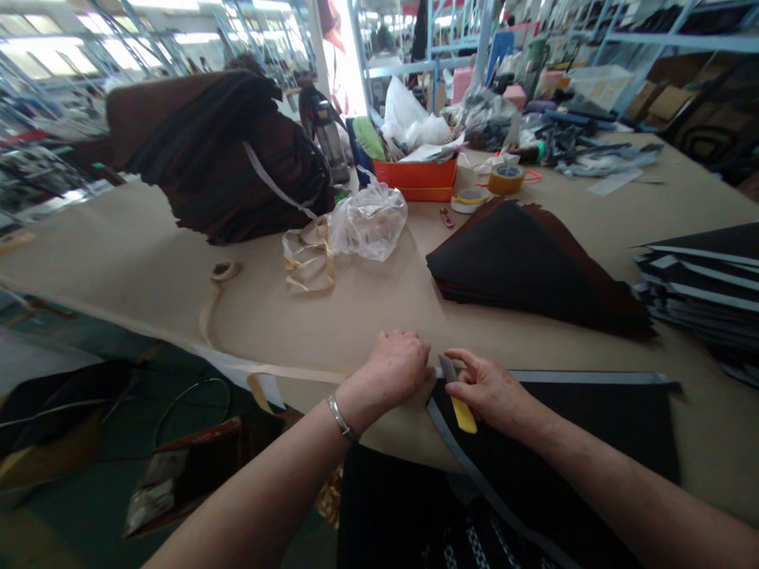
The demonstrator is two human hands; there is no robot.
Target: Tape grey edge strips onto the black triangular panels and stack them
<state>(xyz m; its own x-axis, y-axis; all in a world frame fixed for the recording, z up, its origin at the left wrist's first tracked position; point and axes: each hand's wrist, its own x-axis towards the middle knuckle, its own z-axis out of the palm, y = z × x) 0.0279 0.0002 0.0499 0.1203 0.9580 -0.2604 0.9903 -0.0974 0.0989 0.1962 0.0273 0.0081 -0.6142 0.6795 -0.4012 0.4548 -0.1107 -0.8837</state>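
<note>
A black fabric panel [598, 427] lies at the table's front edge, with a grey strip [593, 377] along its far edge and another down its left edge. My right hand [489, 391] grips a small flat tool with a yellow handle [463, 415] and a grey, blade-like end, held over the panel's far left corner. Just left of that corner, my left hand [398, 365] is closed with its knuckles up. Its fingertips are hidden, so what they pinch does not show. A pale tape [308, 374] runs along the table edge toward the left wrist.
Behind the panel lies a dark fabric stack [527, 261]; more grey-edged pieces [705, 292] sit at right. A tall dark pile [219, 158] stands at back left. A tape roll [224, 271], plastic bag [368, 220], orange box [415, 178] and brown tape roll [506, 179] occupy the table [379, 300].
</note>
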